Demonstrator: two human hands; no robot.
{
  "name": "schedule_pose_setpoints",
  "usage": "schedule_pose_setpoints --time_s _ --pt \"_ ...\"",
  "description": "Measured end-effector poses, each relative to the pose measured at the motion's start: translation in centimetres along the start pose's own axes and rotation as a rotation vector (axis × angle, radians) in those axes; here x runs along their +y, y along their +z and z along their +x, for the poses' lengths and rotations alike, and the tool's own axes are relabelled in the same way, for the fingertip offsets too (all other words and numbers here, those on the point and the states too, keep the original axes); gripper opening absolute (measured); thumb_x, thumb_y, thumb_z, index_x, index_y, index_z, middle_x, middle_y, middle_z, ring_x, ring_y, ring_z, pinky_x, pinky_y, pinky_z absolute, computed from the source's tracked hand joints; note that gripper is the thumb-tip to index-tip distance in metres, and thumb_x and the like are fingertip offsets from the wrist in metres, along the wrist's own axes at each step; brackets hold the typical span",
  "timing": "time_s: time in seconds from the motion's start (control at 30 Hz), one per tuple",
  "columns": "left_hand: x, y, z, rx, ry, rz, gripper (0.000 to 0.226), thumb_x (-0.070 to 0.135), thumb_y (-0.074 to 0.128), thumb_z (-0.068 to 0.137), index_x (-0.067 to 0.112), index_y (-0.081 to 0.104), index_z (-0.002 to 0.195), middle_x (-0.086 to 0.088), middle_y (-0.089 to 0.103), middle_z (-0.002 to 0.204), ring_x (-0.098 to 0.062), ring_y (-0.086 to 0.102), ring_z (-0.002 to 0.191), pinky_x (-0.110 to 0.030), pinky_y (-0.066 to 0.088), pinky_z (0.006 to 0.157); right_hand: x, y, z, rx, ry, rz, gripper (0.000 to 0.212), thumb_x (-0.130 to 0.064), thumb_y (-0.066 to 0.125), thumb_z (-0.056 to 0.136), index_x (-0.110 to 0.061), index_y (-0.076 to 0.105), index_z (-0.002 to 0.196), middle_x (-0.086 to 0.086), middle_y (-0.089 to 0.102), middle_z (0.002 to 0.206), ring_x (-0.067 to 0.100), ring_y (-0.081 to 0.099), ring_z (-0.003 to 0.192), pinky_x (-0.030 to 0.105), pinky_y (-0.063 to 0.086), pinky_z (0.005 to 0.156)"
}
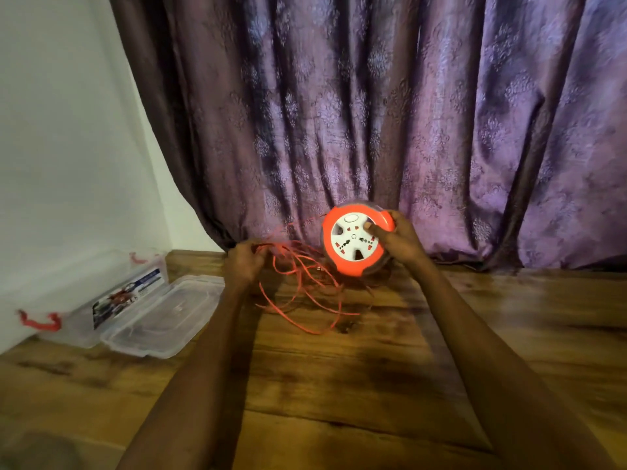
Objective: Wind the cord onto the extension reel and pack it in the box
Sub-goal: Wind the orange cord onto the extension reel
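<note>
Cord [305, 293] is lying limp and tangle-prone on the floor [339, 385]; left hand [246, 262] is pinching a strand. Right hand [398, 240] is gripping the rigid reel [354, 244] at 3 o'clock. Box [101, 310] is waiting open at 9.

Dim indoors, with a soft violet glow seeping through the curtain [373, 113] from behind. Pale and flat on the wall [61, 130] at left, faintly bluish. Broad, soft-edged shadows of both forearms thrown toward the camera across the wooden floor [339, 385]. Oversaturated, nearly glowing orange on the reel [356, 244], fine print on its white face unreadable. Motion smear on the left hand [246, 261] and the loose cord [305, 293] around it. Smeared, soft corners, worst at lower left; strong wide-angle bending of the wall edge and floorboards. Mild sheen on the clear box lid [166, 315].
</note>
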State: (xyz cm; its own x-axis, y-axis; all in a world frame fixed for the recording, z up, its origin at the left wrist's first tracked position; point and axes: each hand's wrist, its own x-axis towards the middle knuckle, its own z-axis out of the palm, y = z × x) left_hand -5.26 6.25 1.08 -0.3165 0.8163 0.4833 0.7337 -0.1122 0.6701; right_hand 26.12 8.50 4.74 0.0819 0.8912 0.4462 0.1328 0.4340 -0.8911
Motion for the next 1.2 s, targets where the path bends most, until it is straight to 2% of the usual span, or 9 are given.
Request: schedule_pose_setpoints --time_s 0.1,0.2,0.27,0.43,0.57,0.77,0.9,1.03,1.2 --pt "0.7 -3.5 1.5 0.189 0.030 0.063 0.029 0.042 0.061 0.087 0.027 0.072 0.110 -0.014 0.074 0.104 -0.040 0.066 0.098 -0.043 0.054 0.081 -1.3 3.3 0.7 0.027 -0.047 0.083 0.034 -0.019 0.076 0.086 -0.016 0.057 0.114 -0.003 0.066 0.094 0.006 0.061 0.076 0.012 0.051 0.059" --pt "2.0 -6.5 3.6 0.322 0.068 0.123 0.030 0.040 0.055 0.089 0.025 0.070 0.111 -0.017 0.073 0.101 -0.044 0.066 0.094 -0.044 0.055 0.081 -2.9 5.7 1.6 0.050 -0.079 0.179 0.037 -0.020 0.076 0.086 -0.012 0.057 0.117 0.001 0.067 0.098 0.010 0.062 0.080 0.021 0.056 0.068" --pt "2.7 -8.0 5.0 0.382 0.105 0.181 0.029 0.036 0.054 0.091 0.023 0.070 0.112 -0.019 0.073 0.100 -0.044 0.066 0.092 -0.045 0.055 0.081 -3.9 6.6 2.2 0.067 -0.107 0.214 0.036 -0.020 0.077 0.086 -0.015 0.057 0.115 0.000 0.067 0.098 0.010 0.062 0.080 0.025 0.056 0.072" --pt "4.2 -8.6 5.8 0.465 0.261 0.266 0.023 0.034 0.052 0.091 0.031 0.066 0.110 -0.008 0.074 0.095 -0.038 0.068 0.083 -0.041 0.055 0.072 -4.3 6.1 3.0 0.088 -0.145 0.217 0.034 -0.016 0.076 0.086 -0.017 0.055 0.113 -0.008 0.065 0.092 0.005 0.061 0.077 0.018 0.055 0.067" --pt "4.4 -4.7 3.7 0.308 0.324 0.209 0.020 0.033 0.055 0.091 0.028 0.065 0.107 -0.002 0.071 0.106 -0.034 0.068 0.094 -0.040 0.054 0.074 -2.6 2.4 2.5 0.136 -0.113 0.144 0.032 -0.017 0.076 0.086 -0.017 0.059 0.113 -0.005 0.066 0.092 0.004 0.061 0.075 0.009 0.050 0.061" --pt "5.1 3.6 -2.2 -0.012 0.318 0.085 0.023 0.035 0.062 0.085 0.027 0.068 0.106 -0.002 0.072 0.108 -0.026 0.066 0.100 -0.033 0.051 0.081 0.2 -5.4 0.8 0.163 0.036 0.044 0.026 -0.022 0.079 0.082 -0.020 0.065 0.104 0.007 0.072 0.100 0.020 0.065 0.087 0.037 0.056 0.078" --pt "6.8 7.9 -4.3 -0.311 0.387 0.017 0.035 0.023 0.074 0.083 0.010 0.068 0.115 -0.012 0.065 0.119 -0.027 0.060 0.112 -0.030 0.043 0.097 0.4 -9.8 -1.1 0.155 0.130 0.036 0.019 -0.010 0.078 0.078 -0.016 0.067 0.093 0.007 0.070 0.086 0.012 0.066 0.069 0.025 0.054 0.064" --pt "7.3 9.0 -5.4 -0.309 0.365 -0.165 0.034 0.008 0.068 0.088 0.007 0.066 0.122 -0.014 0.062 0.121 -0.026 0.059 0.115 -0.018 0.039 0.096 0.7 -12.6 -2.9 0.157 0.210 0.051 0.025 -0.001 0.075 0.074 -0.007 0.071 0.098 0.005 0.072 0.074 0.014 0.066 0.059 0.022 0.050 0.053" --pt "6.6 7.9 -4.9 -0.264 0.456 -0.168 0.039 -0.008 0.062 0.084 0.006 0.069 0.119 -0.015 0.054 0.138 -0.024 0.046 0.134 -0.030 0.029 0.119 1.8 -14.2 -3.7 0.129 0.256 0.129 0.024 0.003 0.071 0.073 -0.006 0.071 0.095 0.007 0.075 0.071 0.019 0.069 0.058 0.026 0.056 0.055"
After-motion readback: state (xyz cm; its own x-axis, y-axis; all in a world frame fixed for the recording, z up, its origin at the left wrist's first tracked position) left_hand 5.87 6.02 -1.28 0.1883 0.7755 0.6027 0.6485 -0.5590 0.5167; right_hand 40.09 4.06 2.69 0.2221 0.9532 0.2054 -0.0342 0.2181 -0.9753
